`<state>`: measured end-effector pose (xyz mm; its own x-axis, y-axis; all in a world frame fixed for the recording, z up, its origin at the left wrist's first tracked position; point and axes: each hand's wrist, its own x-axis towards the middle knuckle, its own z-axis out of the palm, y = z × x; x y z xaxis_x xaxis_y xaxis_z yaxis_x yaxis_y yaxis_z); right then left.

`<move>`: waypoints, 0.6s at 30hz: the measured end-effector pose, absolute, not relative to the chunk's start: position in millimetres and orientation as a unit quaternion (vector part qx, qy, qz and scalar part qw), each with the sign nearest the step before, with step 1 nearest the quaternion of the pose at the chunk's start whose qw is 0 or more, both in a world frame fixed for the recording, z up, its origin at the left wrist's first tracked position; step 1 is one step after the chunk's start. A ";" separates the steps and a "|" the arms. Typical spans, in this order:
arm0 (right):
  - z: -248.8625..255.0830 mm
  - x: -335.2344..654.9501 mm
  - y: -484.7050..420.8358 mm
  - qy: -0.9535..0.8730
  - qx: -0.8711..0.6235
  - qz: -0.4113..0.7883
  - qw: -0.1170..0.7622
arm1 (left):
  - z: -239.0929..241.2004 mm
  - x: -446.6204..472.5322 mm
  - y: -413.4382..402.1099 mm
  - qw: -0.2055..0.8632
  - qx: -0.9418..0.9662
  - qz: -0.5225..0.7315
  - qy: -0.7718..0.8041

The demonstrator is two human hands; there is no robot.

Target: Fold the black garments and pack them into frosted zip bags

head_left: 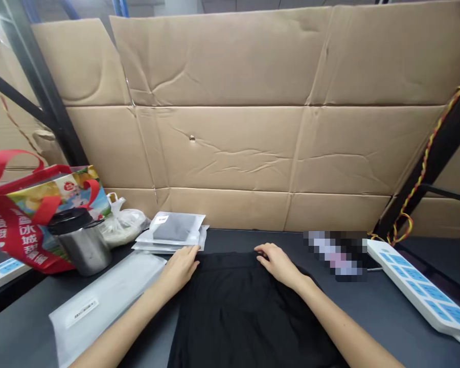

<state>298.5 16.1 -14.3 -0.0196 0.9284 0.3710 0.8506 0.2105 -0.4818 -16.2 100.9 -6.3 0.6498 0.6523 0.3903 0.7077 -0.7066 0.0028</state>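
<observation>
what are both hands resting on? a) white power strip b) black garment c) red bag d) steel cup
b: the left hand and right hand both lie flat on the far edge of the black garment spread on the table.

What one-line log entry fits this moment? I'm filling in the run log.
left hand: flat on black cloth garment | right hand: flat on it | dark table

Even bright overhead light, soft shadows, bowed wide-angle edges
</observation>
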 end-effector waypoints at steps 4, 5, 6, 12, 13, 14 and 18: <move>-16.2 298.6 14.6 -0.699 -0.632 0.054 0.330 | -5.3 -16.6 100.7 0.072 -0.907 -0.180 -0.375; -14.8 298.3 13.2 -0.700 -0.630 0.053 0.334 | -5.5 -16.4 100.6 0.070 -0.906 -0.179 -0.376; -13.3 297.6 11.6 -0.702 -0.626 0.051 0.336 | -5.9 -16.1 100.7 0.068 -0.906 -0.179 -0.378; -7.2 291.1 2.4 -0.722 -0.594 0.041 0.353 | -1.9 -14.1 102.9 0.054 -0.906 -0.189 -0.374; -6.2 290.9 0.2 -0.725 -0.589 0.038 0.355 | 0.4 -14.6 101.9 0.055 -0.906 -0.194 -0.372; -4.7 291.3 -2.6 -0.728 -0.585 0.035 0.358 | 2.9 -15.6 99.8 0.058 -0.906 -0.202 -0.369; 3.6 294.1 -22.1 -0.748 -0.563 0.025 0.352 | 11.0 -27.5 79.8 0.067 -0.910 -0.231 -0.336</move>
